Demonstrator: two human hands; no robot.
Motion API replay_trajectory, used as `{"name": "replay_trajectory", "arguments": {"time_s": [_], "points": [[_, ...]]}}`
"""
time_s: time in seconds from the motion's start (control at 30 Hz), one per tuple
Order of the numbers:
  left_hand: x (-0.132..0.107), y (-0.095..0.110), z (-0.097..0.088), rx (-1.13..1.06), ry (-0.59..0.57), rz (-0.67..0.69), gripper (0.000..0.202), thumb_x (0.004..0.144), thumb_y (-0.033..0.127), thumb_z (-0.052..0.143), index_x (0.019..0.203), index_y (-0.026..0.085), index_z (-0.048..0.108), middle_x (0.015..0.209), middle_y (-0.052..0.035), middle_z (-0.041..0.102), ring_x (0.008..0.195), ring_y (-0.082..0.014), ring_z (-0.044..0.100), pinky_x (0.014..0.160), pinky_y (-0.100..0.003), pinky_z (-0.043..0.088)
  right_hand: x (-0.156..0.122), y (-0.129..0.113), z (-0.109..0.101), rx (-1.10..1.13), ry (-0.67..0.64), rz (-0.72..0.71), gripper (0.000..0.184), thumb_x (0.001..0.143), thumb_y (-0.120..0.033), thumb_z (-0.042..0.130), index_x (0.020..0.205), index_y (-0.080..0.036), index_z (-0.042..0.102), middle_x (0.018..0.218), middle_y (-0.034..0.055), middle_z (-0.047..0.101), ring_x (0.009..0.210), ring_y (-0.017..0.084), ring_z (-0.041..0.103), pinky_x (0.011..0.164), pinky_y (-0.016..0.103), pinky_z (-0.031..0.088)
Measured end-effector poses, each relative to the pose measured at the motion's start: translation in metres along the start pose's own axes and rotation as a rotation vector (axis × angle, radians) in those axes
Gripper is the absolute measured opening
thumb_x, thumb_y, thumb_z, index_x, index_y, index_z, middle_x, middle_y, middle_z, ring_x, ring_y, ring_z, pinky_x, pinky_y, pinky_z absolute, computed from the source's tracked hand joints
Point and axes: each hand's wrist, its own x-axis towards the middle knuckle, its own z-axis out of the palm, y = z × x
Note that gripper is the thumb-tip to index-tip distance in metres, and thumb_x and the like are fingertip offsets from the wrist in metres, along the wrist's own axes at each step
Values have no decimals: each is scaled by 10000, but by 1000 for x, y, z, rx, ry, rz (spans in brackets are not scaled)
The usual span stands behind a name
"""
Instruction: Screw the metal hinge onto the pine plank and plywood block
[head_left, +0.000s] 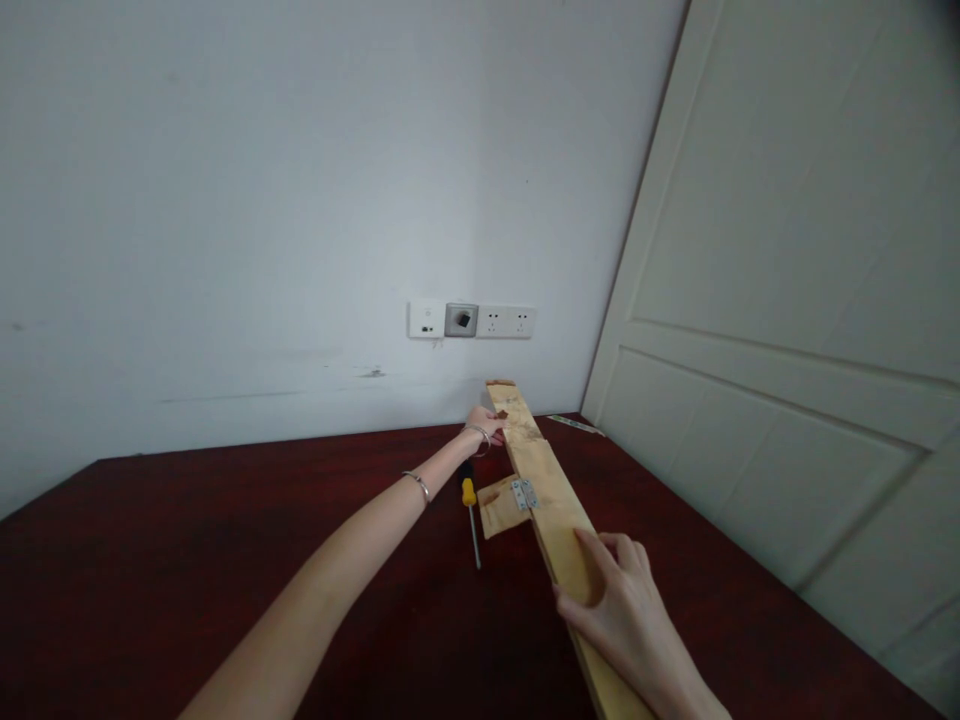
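A long pale wooden board (551,487) runs from the bottom right of the view toward the wall, its far end raised above the table. My left hand (489,424) grips the board's left edge near that far end. Closer to me, my right hand (611,590) clasps the board across its width, thumb on the left edge and fingers on top. A metal hinge (526,494) joins the board's left side to a small wooden piece (498,507). Beside that piece lies a screwdriver (469,495) with a yellow and black handle, its shaft pointing toward me.
The dark red tabletop (225,570) meets a pale wall (262,200) at the back. Wall sockets (506,321) sit behind the board's far end. A white panelled door (787,300) borders the right side. A thin flat strip (575,424) lies in the back right corner.
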Motion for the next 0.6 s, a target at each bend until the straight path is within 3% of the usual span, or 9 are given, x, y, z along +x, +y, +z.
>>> {"name": "replay_trajectory", "arguments": {"time_s": [0.2,0.33,0.47,0.6], "points": [[14,-3,58,8,-79,27,153,888,227,558,865,82,600,688,12,613,543,-64,578,534,-196,511,-9,56,-1,-9,22,38,502,667,-355,630,1138,-196,558,1015,87,517,963,274,504,853,438,455],[20,-8,84,60,-112,-7,162,897,239,544,884,85,595,732,2,608,584,-70,577,548,-204,509,-9,85,-1,-6,-13,105,493,650,-367,625,1105,-180,597,1003,94,542,962,279,518,871,432,448],[21,-14,92,119,-125,-38,178,894,260,548,903,89,593,771,-9,609,619,-81,582,568,-220,512,-1,109,-1,-6,-77,97,487,660,-367,604,1093,-145,620,1017,110,559,990,280,520,906,414,430],[19,-20,84,163,-129,-56,163,898,245,540,899,90,591,797,-15,610,654,-87,589,589,-225,516,8,131,3,-21,-120,86,528,673,-375,590,1132,-116,607,1022,119,563,996,274,524,923,395,417]]}}
